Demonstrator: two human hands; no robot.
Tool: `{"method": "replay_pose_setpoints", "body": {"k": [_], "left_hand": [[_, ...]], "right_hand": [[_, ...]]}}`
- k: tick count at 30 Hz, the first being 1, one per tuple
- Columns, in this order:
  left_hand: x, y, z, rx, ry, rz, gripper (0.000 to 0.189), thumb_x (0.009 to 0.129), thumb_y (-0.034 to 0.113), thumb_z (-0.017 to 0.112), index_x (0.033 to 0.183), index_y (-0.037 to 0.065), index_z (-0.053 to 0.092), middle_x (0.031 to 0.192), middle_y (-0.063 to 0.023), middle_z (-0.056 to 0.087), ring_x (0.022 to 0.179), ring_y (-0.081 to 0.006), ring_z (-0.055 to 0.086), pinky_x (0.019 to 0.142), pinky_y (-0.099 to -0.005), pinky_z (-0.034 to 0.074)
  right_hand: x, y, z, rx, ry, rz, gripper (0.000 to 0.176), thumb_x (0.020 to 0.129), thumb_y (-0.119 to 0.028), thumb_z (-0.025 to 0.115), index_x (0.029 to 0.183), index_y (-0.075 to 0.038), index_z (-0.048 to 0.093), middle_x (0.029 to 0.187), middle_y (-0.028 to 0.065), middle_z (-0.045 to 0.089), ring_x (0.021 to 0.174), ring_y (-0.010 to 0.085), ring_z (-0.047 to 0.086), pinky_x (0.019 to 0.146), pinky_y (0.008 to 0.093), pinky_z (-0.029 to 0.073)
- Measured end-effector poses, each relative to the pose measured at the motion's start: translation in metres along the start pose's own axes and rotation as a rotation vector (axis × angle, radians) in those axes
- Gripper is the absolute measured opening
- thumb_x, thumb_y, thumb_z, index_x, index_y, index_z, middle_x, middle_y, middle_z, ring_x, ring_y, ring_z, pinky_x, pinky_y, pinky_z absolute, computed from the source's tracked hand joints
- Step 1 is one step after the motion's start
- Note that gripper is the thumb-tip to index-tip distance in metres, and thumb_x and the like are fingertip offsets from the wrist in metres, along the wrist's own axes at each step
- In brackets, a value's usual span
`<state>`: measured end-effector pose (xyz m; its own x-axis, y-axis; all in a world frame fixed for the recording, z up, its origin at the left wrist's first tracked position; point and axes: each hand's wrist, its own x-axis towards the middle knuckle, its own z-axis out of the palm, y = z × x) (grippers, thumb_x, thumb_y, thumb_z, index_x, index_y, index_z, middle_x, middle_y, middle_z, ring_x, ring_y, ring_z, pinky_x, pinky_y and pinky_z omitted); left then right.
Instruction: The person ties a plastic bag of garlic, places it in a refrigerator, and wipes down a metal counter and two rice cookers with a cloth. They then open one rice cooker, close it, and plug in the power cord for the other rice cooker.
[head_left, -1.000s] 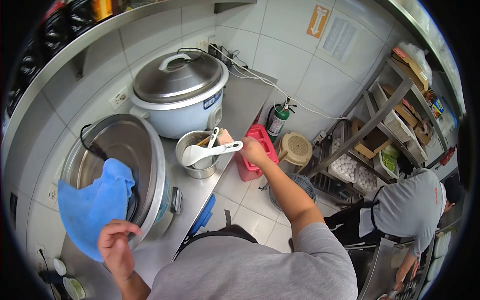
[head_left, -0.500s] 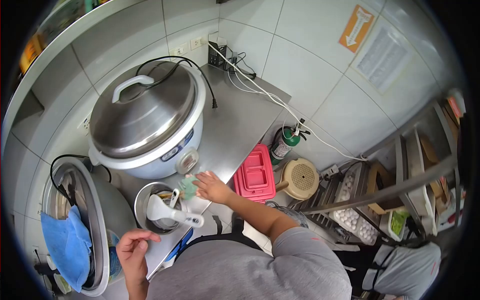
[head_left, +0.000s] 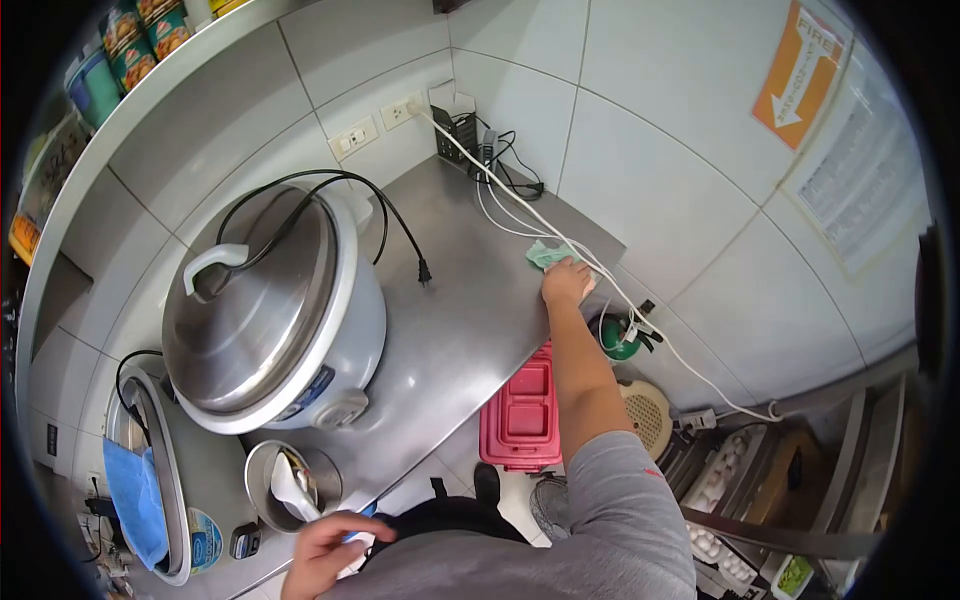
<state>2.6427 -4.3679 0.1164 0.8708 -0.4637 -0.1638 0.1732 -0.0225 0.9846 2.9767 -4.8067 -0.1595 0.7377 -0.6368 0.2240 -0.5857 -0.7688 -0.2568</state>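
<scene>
A soft blue towel point(head_left: 135, 500) hangs on the open pot at far left. Beside it stands the round white rice cooker point(head_left: 275, 320) with its brushed steel lid, a black cord looped on top; its plug point(head_left: 424, 272) lies on the smooth steel counter point(head_left: 460, 330). My left hand point(head_left: 325, 555) is at the near edge by the metal bowl point(head_left: 290, 485), fingers curled; I cannot tell whether it grips anything. At the far corner, my right hand point(head_left: 566, 282) presses the crumpled pale green cloth point(head_left: 545, 254) flat, fingers together on it. The cloth bunches leftward from my fingertips, touching the white cable point(head_left: 500, 190). A red plastic box point(head_left: 525, 415) sits on the floor below.
</scene>
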Motion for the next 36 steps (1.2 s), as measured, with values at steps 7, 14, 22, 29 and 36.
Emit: {"method": "replay_pose_setpoints", "body": {"k": [7, 14, 22, 29, 36], "left_hand": [[0.148, -0.168, 0.021, 0.89, 0.084, 0.072, 0.04, 0.083, 0.021, 0.068, 0.118, 0.003, 0.06, 0.126, -0.0148, 0.054, 0.126, -0.0343, 0.045, 0.105, -0.0437, 0.035], [0.185, -0.228, 0.012, 1.243, 0.204, 0.082, 0.062, 0.075, 0.036, 0.073, 0.125, 0.008, 0.051, 0.136, -0.0154, 0.042, 0.134, -0.0369, 0.031, 0.111, -0.0573, 0.016], [0.192, -0.221, 0.007, 1.225, 0.115, -0.028, 0.075, 0.062, 0.048, 0.08, 0.122, 0.01, 0.054, 0.133, -0.0172, 0.042, 0.132, -0.0391, 0.032, 0.108, -0.0629, 0.016], [0.19, -0.23, 0.003, 1.246, 0.16, -0.028, 0.062, 0.076, 0.054, 0.068, 0.123, 0.016, 0.057, 0.133, -0.0139, 0.045, 0.129, -0.0344, 0.039, 0.104, -0.062, 0.024], [0.188, -0.239, 0.001, 1.321, 0.152, -0.013, 0.063, 0.073, 0.056, 0.071, 0.122, 0.02, 0.057, 0.132, -0.0109, 0.046, 0.127, -0.031, 0.04, 0.105, -0.0602, 0.025]], "right_hand": [[0.011, -0.077, 0.012, 0.041, -0.175, -0.398, 0.044, 0.091, -0.028, 0.039, 0.126, -0.005, 0.052, 0.129, 0.0178, 0.051, 0.123, 0.0322, 0.043, 0.104, 0.0501, 0.025], [0.014, -0.157, 0.047, 0.375, -0.126, -0.746, 0.038, 0.09, -0.028, 0.048, 0.121, -0.006, 0.054, 0.129, 0.0169, 0.049, 0.126, 0.0332, 0.041, 0.107, 0.0437, 0.03], [0.097, -0.254, 0.109, 0.32, -0.094, -0.773, 0.037, 0.09, -0.027, 0.049, 0.121, -0.008, 0.054, 0.125, 0.0161, 0.052, 0.124, 0.0332, 0.043, 0.107, 0.0422, 0.03], [0.18, -0.294, 0.132, 0.334, -0.144, -0.609, 0.046, 0.092, -0.032, 0.052, 0.135, -0.018, 0.048, 0.141, 0.0162, 0.043, 0.134, 0.0348, 0.035, 0.112, 0.0487, 0.021], [0.205, -0.299, 0.159, 0.427, -0.051, -0.641, 0.046, 0.089, -0.031, 0.054, 0.132, -0.014, 0.051, 0.135, 0.0202, 0.046, 0.123, 0.0386, 0.044, 0.106, 0.0473, 0.031]]}}
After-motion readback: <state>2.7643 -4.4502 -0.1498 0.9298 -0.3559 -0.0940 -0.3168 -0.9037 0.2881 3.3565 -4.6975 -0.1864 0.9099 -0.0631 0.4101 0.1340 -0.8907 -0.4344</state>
